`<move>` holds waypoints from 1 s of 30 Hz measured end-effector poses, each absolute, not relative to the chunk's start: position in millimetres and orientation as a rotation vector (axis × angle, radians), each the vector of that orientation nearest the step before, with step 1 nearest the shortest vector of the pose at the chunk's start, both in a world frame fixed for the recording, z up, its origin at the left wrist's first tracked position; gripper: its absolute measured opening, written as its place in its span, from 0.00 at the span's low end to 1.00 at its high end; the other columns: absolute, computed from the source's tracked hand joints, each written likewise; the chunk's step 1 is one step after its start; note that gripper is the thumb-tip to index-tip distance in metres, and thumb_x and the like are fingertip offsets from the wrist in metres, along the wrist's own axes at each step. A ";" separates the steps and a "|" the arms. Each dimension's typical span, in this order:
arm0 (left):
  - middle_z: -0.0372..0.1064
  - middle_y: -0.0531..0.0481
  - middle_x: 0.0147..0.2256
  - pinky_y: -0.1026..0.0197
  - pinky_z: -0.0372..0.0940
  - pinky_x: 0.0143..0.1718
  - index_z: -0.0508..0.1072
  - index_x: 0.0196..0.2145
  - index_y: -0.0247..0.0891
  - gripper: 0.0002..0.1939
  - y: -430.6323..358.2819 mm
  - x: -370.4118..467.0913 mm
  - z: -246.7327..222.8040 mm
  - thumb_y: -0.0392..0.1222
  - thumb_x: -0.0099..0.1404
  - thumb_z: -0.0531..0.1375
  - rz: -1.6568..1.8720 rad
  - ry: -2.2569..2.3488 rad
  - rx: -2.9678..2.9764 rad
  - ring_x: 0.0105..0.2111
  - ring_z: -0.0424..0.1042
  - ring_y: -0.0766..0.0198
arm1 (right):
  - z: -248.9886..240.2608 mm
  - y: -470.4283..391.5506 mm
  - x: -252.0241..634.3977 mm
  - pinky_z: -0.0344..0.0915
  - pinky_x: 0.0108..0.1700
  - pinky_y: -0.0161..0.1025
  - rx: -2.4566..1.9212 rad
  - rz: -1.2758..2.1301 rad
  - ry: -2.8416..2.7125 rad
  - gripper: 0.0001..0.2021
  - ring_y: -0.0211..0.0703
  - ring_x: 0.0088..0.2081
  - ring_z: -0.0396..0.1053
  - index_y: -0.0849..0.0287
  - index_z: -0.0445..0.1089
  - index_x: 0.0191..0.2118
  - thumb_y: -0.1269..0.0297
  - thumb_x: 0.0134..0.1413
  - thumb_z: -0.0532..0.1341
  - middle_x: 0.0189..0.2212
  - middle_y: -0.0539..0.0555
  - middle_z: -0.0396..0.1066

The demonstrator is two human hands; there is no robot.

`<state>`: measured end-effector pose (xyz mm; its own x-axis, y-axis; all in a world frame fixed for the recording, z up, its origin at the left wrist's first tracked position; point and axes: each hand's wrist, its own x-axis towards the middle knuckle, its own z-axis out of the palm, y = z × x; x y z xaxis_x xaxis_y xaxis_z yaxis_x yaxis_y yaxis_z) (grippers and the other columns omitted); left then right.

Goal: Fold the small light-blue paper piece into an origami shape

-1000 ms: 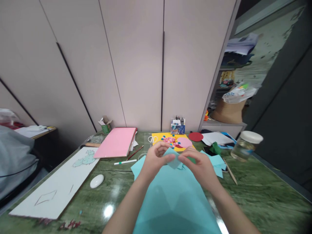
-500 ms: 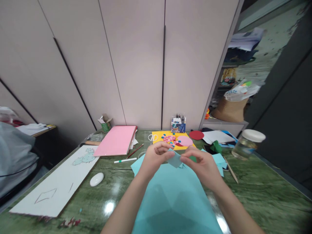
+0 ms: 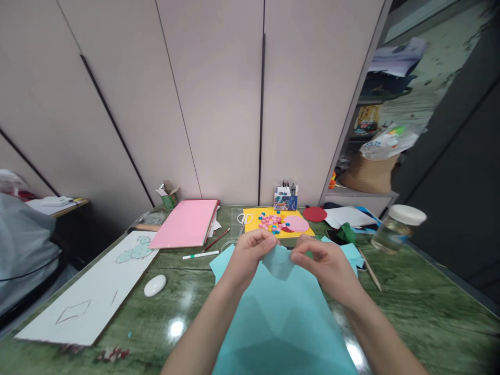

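Between both hands hangs a small piece of light blue paper [image 3: 278, 264], above a large turquoise sheet [image 3: 279, 323] on the table. My left hand [image 3: 250, 258] pinches its upper left part between thumb and fingers. At the upper right edge, my right hand [image 3: 323, 259] is closed, thumb against fingertips. More turquoise paper pieces [image 3: 352, 254] lie beyond my right hand, and a blue corner of paper [image 3: 222, 263] shows left of my left hand.
A yellow sheet [image 3: 250, 213] bears pink and blue bits. Around it lie scissors [image 3: 245, 219], a pink folder [image 3: 187, 224], a green-and-white marker [image 3: 200, 255], a white oval object [image 3: 155, 285], a drawing sheet [image 3: 97, 281], a wooden stick [image 3: 371, 271] and a lidded jar [image 3: 398, 229].
The small blue paper has turned and hangs slightly lower, showing a wider face between my hands. Both hands stay in nearly the same place.
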<state>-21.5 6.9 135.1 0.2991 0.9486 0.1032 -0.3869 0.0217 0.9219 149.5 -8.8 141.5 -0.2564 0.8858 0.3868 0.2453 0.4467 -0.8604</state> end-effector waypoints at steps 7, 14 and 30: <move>0.56 0.58 0.16 0.69 0.47 0.20 0.66 0.20 0.33 0.16 5.9 -20.0 138.1 0.48 0.49 0.66 1.184 0.653 1.033 0.17 0.53 0.74 | 144.3 -9.4 149.3 0.60 0.30 0.35 -1.012 0.880 -1.752 0.13 0.39 0.27 0.66 0.59 0.69 0.23 0.57 0.53 0.58 0.23 0.50 0.70; 0.56 0.57 0.17 0.68 0.47 0.19 0.67 0.21 0.33 0.15 6.8 -18.5 136.8 0.47 0.50 0.65 1.135 0.612 0.981 0.16 0.53 0.74 | 146.1 -12.3 149.0 0.61 0.31 0.35 -1.007 0.859 -1.762 0.14 0.39 0.27 0.66 0.59 0.69 0.23 0.57 0.53 0.58 0.23 0.50 0.70; 0.58 0.57 0.16 0.69 0.49 0.19 0.68 0.22 0.34 0.13 11.5 -28.3 140.1 0.46 0.52 0.64 1.270 0.783 1.210 0.17 0.56 0.74 | 142.1 -11.9 151.8 0.63 0.45 0.43 -0.973 0.571 -1.611 0.11 0.48 0.44 0.67 0.55 0.70 0.41 0.58 0.56 0.56 0.40 0.56 0.71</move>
